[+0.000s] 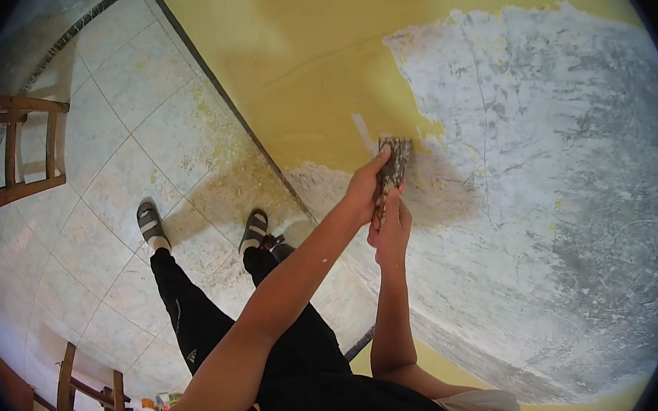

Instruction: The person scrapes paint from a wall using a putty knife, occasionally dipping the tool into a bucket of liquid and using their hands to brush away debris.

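Note:
Both my hands grip a paint-flecked scraper (396, 162), its broad dark blade against the wall. My left hand (364, 191) is closed on it from the left, the thumb laid along the blade. Just below, my right hand (391, 230) is wrapped round the lower end, where the handle is mostly hidden by fingers. The blade's top edge meets yellow paint (320, 100) close to the ragged border of the bared grey-white wall (512, 150). A short pale scraped streak (361, 130) shows just beyond the blade.
Paint flakes (222, 187) litter the tiled floor (116, 146) along the dark baseboard (212, 75). My sandalled feet (254, 229) stand there. One wooden chair (55, 143) is at upper left, another wooden frame (107, 401) at lower left, near small colourful items (158, 404).

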### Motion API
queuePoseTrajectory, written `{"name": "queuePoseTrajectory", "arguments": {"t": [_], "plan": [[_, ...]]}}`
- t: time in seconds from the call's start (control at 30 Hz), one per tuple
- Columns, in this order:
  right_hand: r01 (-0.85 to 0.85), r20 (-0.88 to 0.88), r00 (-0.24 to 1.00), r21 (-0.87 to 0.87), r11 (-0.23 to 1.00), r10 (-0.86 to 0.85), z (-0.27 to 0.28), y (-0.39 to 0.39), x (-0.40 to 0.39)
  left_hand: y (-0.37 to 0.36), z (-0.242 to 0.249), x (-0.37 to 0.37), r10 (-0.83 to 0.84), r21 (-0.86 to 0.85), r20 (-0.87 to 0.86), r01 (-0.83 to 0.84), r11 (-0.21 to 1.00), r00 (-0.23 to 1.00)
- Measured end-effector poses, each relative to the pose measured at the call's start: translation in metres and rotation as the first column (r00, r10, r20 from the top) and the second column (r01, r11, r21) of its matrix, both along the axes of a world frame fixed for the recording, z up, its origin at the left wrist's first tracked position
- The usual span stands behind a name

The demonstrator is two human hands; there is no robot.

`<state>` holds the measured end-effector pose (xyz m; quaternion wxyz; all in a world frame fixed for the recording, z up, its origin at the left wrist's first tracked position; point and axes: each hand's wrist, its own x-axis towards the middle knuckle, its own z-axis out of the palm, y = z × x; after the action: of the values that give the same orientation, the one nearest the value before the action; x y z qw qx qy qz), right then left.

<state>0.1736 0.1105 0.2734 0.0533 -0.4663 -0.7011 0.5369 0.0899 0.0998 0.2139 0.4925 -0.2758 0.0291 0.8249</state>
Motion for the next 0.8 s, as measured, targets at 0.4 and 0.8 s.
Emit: {"name": "queuePoseTrajectory", "arguments": {"t": [0.4,0.8], "plan": [[-0.025,0.056,0.998,0.036,0.999,0.023,-0.005,0.006,-0.011,-0.003,-0.025,-0.003,0.025,0.180,-0.134,0.000,0.984,0.991],[0.053,0.057,0.997,-0.003,0.999,-0.053,-0.021,-0.005,0.021,-0.010,-0.030,0.015,-0.137,0.134,-0.144,0.157,0.979,0.980]]}}
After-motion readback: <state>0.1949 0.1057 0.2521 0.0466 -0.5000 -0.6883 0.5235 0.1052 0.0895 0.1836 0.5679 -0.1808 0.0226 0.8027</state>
